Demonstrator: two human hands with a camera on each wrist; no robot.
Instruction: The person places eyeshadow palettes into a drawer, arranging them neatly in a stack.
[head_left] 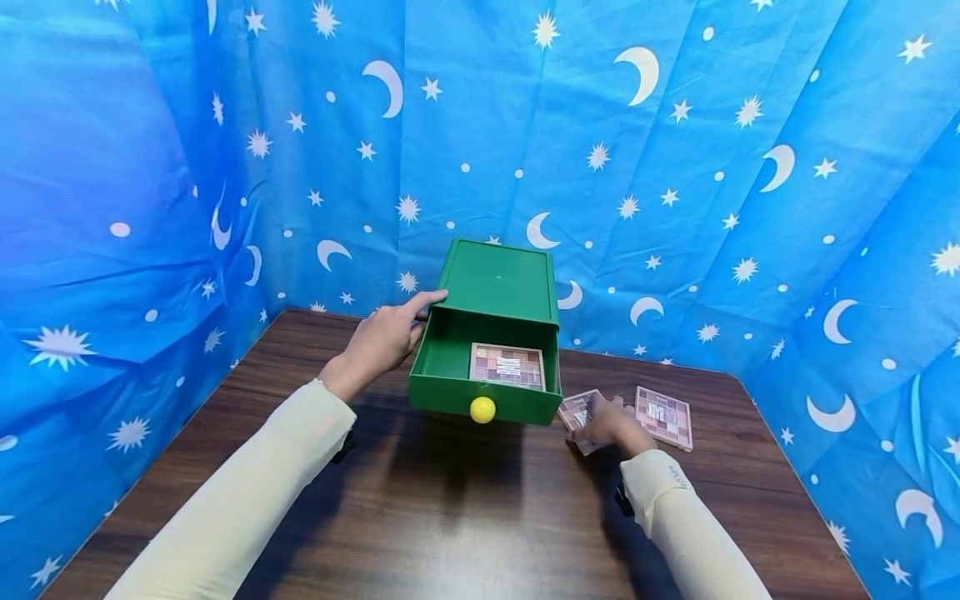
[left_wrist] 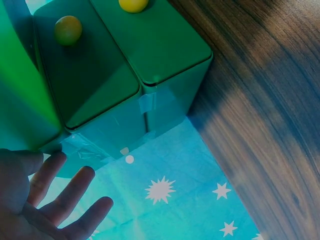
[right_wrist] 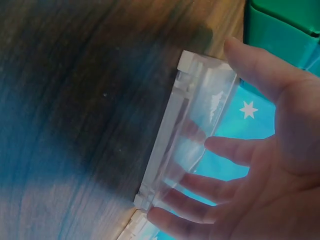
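A green drawer cabinet stands on the table, its top drawer pulled out by a yellow round knob side. Inside the drawer lies an eyeshadow palette. My left hand rests at the cabinet's left side, index finger on the top edge, other fingers loosely spread. To the drawer's right, my right hand reaches over a second palette with a clear cover; thumb at one end, fingers spread at the cover. A third palette lies just right of that hand.
Two lower drawers with yellow knobs show in the left wrist view, closed. The dark wooden table extends in front of the cabinet. A blue curtain with moons and stars hangs behind and on both sides.
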